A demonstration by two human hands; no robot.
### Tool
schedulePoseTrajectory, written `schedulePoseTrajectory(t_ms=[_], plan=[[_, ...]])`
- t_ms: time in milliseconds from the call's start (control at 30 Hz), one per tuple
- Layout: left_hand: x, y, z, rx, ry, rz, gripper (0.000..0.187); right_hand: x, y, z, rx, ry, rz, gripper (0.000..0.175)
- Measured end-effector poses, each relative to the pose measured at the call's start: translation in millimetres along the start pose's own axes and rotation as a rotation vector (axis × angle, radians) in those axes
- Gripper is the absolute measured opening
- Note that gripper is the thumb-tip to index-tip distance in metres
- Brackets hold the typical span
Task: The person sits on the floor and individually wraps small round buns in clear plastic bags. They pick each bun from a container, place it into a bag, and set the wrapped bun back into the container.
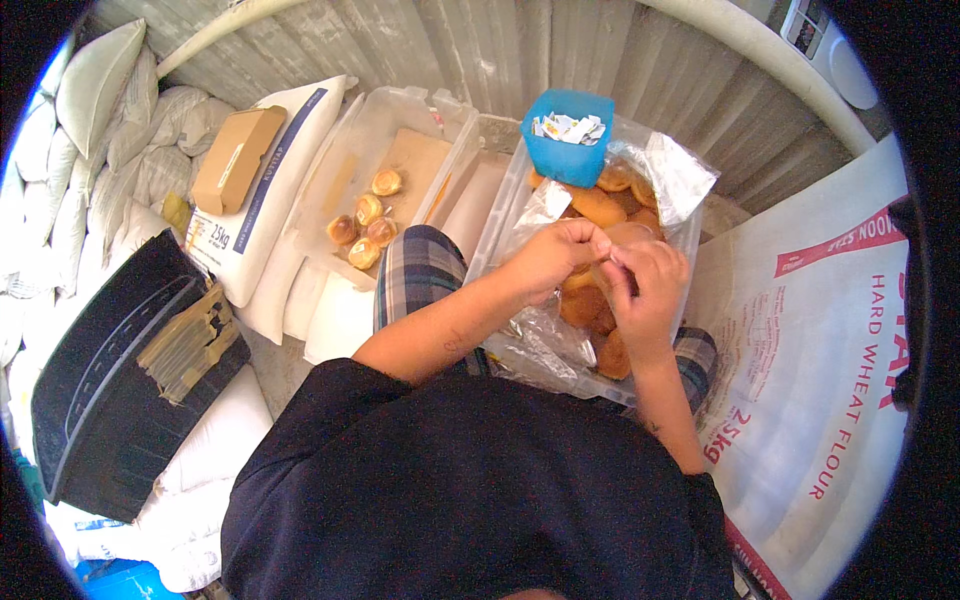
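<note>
My left hand [551,259] and my right hand [645,289] meet above a clear plastic bin [491,251], thumbs and fingertips pinched together. A small pale item seems to be between the fingertips; it is mostly hidden, so I cannot tell what it is. Under my hands, golden-brown buns [600,206] fill the bin, partly covered by clear plastic film [555,337]. A blue plastic container [570,161] stands at the bin's far end, holding many small printed paper pieces [570,129].
To the left, another clear bin [450,150] holds several small round pastries [367,210] and a cardboard sheet [412,161]. A brown cardboard box [238,157] lies on a flour sack [277,180]. A black plastic crate [112,390] leans at left. A large flour sack [817,352] stands at right.
</note>
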State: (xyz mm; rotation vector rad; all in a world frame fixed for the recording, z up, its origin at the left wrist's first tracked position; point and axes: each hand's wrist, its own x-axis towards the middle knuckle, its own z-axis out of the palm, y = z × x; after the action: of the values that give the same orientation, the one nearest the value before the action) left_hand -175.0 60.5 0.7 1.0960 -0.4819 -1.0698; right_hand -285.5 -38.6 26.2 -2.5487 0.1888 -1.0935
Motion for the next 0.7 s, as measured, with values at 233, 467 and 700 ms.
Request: schedulePoseTrajectory(t_ms=[233, 467, 700], plan=[[-11, 18, -29, 0.841, 0.137, 0.472, 0.009, 2, 10, -7, 0.056, -0.038, 0.115, 0.012], [-67, 112, -137, 1.487, 1.052, 0.515, 0.017, -12, 23, -7, 0.511, -0.197, 0.546, 0.022], [-44, 66, -107, 1.526, 0.316, 0.217, 0.034, -42, 13, 19, 0.369, -0.998, 0.352, 0.022]])
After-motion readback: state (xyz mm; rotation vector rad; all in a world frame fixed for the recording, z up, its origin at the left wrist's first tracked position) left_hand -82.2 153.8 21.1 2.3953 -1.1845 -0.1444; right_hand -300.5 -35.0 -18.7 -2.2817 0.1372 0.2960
